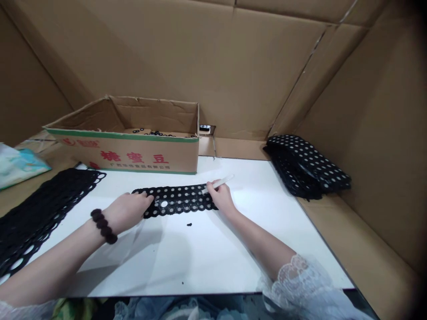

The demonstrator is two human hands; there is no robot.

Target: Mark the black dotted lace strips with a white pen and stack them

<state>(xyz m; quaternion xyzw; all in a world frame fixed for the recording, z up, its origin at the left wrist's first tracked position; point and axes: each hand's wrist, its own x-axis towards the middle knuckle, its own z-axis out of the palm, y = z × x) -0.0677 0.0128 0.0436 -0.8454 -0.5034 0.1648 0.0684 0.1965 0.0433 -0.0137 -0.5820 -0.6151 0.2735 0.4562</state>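
Note:
A black rubber strip [182, 192] with rows of round spots lies flat across the white tabletop. One spot near its left part shows bright white. My left hand [131, 211], with a dark beaded band on the wrist, grips the strip's left end; its fingertips are partly hidden. In my right hand [222, 198], at the strip's right end, is a slim whitish pen-like stick [224, 181], its lower tip at the strip. A small black scrap [189, 225] rests just below the strip.
A cardboard box [182, 155] holding small black rings stands behind. Black sheets with holes [50, 200] are piled at left, beside a blue-white packet [25, 164]. Spotted black strips [307, 164] are stacked at right. Cardboard walls [233, 80] enclose the table.

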